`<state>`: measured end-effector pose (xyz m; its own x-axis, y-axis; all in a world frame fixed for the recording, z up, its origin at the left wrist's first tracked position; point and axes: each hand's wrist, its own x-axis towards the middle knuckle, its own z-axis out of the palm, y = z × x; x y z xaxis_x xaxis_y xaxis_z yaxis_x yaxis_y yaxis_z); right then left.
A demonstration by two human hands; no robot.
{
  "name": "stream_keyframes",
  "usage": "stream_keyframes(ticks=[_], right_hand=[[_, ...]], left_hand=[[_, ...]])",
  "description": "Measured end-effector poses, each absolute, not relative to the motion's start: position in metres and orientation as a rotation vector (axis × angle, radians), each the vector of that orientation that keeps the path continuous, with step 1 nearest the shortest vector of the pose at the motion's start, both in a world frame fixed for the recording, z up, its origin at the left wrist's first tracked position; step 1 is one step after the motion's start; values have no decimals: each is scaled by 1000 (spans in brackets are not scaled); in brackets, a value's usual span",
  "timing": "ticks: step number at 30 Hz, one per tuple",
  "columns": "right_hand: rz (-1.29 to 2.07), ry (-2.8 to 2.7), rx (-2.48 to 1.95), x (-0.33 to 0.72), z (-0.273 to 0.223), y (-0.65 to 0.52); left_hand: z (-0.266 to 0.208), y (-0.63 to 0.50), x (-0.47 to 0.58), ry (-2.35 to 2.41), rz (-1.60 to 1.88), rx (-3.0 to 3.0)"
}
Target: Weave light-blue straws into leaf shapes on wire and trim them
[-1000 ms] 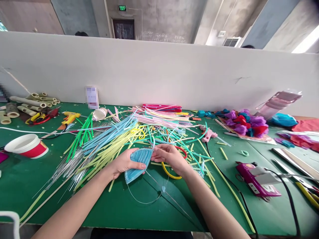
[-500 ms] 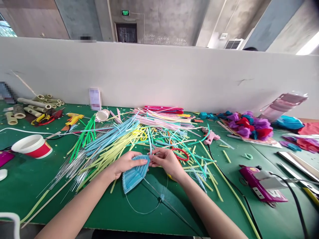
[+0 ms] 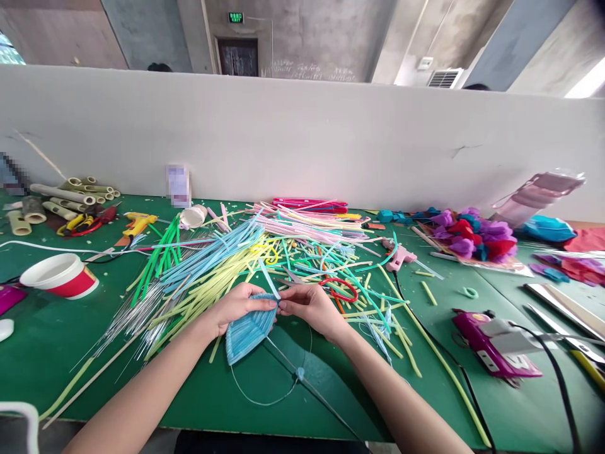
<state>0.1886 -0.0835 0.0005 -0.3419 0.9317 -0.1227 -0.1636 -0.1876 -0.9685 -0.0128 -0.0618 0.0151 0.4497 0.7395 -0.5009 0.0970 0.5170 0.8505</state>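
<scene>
A light-blue fan-shaped piece (image 3: 248,334), ribbed as if made of pipe cleaners, is pinched in my left hand (image 3: 241,309) by its upper edge. At its upper right corner, the fingertips of my right hand (image 3: 309,306) are closed on a blue pipe cleaner (image 3: 268,277), whose free end sticks up and to the left. Beneath the fan, a thin wire stem (image 3: 326,407) with a small blue knot (image 3: 299,374) runs down to the right, and a fine wire loop hangs there. Red-handled scissors (image 3: 340,290) lie just beyond my right hand.
Piles of blue, yellow, green and pink pipe cleaners (image 3: 212,252) spread across the green table (image 3: 198,397). A paper cup (image 3: 61,275) and yellow glue gun (image 3: 139,222) are left; a pink glue gun (image 3: 401,257), purple power strip (image 3: 494,347) and cables are right. A white partition (image 3: 302,139) stands behind.
The blue pipe cleaner's free end, upright before, now leans to the left. Both hands and the fan have shifted slightly left, and my fingertips have come together at its corner.
</scene>
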Motion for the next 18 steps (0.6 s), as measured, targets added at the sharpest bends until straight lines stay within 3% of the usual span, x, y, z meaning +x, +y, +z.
stream_keyframes(ticks=[12, 18], right_hand=[[1765, -1118, -1275, 187, 11, -82], [1766, -1202, -1214, 186, 9, -83]], left_hand=[[11, -64, -10, 974, 481, 993], [7, -63, -10, 964, 472, 1109]])
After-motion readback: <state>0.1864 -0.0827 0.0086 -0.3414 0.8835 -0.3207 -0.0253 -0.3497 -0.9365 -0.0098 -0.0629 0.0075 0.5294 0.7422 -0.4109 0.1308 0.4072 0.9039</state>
